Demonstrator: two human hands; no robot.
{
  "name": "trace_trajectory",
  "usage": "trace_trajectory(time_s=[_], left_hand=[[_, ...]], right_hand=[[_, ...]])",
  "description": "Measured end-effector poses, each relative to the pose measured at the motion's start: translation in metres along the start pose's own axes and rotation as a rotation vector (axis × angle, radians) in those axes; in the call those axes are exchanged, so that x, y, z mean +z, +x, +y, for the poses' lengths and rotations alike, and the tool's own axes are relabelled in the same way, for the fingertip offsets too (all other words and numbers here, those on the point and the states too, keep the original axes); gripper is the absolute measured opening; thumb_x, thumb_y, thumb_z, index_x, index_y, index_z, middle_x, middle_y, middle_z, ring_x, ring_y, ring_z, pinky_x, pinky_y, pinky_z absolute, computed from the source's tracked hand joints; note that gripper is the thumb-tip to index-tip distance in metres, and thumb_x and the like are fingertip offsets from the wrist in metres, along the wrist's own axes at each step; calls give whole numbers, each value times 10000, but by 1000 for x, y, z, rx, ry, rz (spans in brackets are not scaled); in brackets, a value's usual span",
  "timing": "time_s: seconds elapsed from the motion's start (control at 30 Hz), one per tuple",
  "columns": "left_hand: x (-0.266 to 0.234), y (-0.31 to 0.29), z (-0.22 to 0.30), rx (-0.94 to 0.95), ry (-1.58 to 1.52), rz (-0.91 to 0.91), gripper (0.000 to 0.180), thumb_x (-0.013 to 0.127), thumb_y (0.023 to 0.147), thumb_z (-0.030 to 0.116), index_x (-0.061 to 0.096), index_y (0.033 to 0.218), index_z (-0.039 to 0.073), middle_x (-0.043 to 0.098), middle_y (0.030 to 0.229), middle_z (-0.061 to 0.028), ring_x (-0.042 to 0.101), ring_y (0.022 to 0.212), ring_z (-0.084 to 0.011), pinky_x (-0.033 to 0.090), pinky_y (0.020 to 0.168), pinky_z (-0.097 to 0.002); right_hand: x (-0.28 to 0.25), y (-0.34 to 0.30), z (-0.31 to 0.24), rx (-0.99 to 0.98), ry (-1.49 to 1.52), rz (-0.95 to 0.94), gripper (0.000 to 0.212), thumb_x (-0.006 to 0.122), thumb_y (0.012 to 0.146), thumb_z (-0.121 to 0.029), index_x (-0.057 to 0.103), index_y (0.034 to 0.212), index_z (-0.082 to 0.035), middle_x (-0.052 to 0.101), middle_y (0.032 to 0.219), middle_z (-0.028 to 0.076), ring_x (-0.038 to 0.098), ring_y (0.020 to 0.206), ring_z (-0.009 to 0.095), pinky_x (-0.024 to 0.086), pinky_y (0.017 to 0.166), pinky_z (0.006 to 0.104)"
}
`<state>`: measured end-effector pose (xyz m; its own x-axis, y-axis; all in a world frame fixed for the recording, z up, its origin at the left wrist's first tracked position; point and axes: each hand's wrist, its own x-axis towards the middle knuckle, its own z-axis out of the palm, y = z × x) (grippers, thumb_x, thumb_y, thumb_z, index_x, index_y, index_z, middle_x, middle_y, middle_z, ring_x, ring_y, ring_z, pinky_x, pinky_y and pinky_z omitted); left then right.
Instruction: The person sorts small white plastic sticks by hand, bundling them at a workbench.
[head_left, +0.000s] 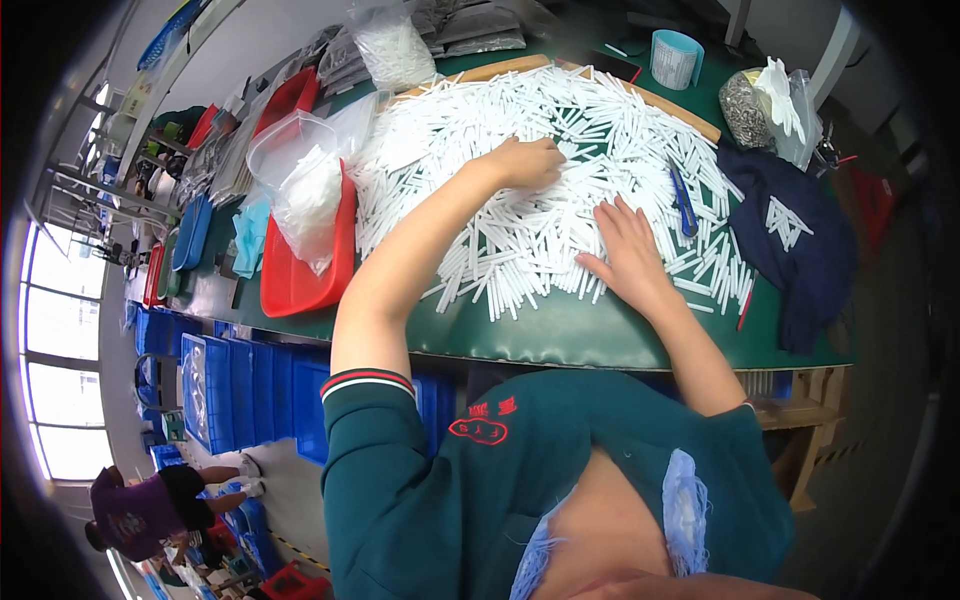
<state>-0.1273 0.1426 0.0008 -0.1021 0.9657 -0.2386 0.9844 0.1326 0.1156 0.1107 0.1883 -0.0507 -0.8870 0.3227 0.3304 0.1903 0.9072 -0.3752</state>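
Note:
A wide heap of short white plastic sticks [500, 255] covers much of the green table [590, 335]. Over the middle of the heap is my left hand [525, 163], its fingers curled down among the sticks. Whatever its fingertips hold, if anything, is hidden. My right hand [635, 255] lies flat on sticks nearer the front edge, thumb and fingers apart, holding nothing. To the right of that hand, a blue utility knife [683, 200] rests on the sticks.
A red bin [300, 290] with a clear bag [310, 205] stands left of the heap. Wooden strips [665, 105] border its far side. Dark cloth [790, 235] lies at right, by a filled bag [745, 110]. A roll of labels [677, 60] stands behind. Blue crates [230, 390] are below left.

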Motion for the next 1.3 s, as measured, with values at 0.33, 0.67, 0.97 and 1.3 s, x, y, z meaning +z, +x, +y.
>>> trace_trajectory(time_s=[0.33, 0.67, 0.97, 1.3], left_hand=[[14, 2, 33, -75, 208, -67, 983, 721, 538, 504, 383, 1279, -47, 406, 1297, -217, 351, 1262, -323, 166, 1014, -656], [41, 6, 12, -95, 145, 335, 432, 647, 725, 282, 500, 1009, -8, 538, 1042, -173, 521, 1052, -318, 330, 980, -514], [21, -6, -1, -270, -240, 637, 336, 655, 757, 248, 505, 933, 4, 627, 846, -193, 619, 826, -322, 446, 822, -444], [14, -19, 5, -396, -1882, 419, 174, 645, 810, 130, 579, 941, 36, 619, 811, -50, 639, 737, -147, 529, 598, -273]], right_hand=[[3, 0, -3, -30, 21, 15, 644, 639, 790, -371, 456, 1238, 53, 444, 1292, 199, 318, 1284, 349, 210, 1078, 476], [4, 0, -2, -24, 19, 29, 616, 635, 790, -377, 487, 1223, 35, 452, 1287, 192, 322, 1278, 356, 206, 1077, 482], [3, 2, -4, -28, 36, 57, 588, 635, 795, -358, 489, 1239, -2, 451, 1291, 183, 320, 1280, 353, 196, 1080, 483], [-6, 67, -14, -212, 263, 182, 1009, 763, 645, -424, 232, 1382, 18, 326, 1370, 253, 296, 1297, 369, 241, 1071, 441]])
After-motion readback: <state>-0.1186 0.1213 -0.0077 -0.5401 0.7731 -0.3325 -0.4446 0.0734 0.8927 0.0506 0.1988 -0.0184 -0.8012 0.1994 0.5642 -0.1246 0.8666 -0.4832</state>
